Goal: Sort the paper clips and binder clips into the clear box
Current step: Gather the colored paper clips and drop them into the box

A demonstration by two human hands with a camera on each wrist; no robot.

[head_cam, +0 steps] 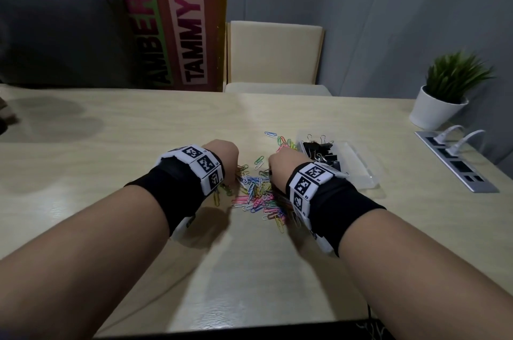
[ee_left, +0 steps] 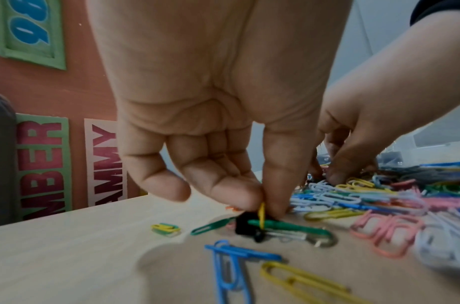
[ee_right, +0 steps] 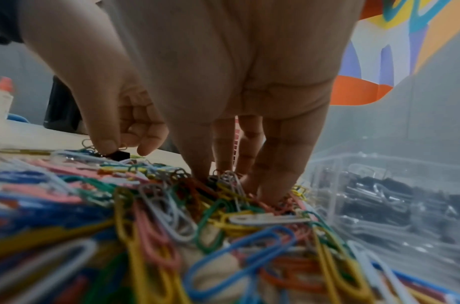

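A pile of coloured paper clips [head_cam: 258,195] lies mid-table, between my two hands. My left hand [ee_left: 263,205] is at the pile's left edge. Its thumb and forefinger pinch a small black binder clip [ee_left: 245,225], and a yellow paper clip [ee_left: 262,211] is caught between the tips. A green paper clip [ee_left: 296,227] lies across the binder clip. My right hand [ee_right: 223,176] pokes its thumb and fingers down into the pile's right side, which hides what they hold. The clear box [head_cam: 358,162] stands just right of it and holds black binder clips [head_cam: 319,149].
A potted plant [head_cam: 435,109] stands at the far right. A socket panel [head_cam: 455,162] with white plugs is set into the table beside the box. A cream chair [head_cam: 274,56] stands behind the table. Loose blue and yellow clips [ee_left: 231,267] lie near my left hand.
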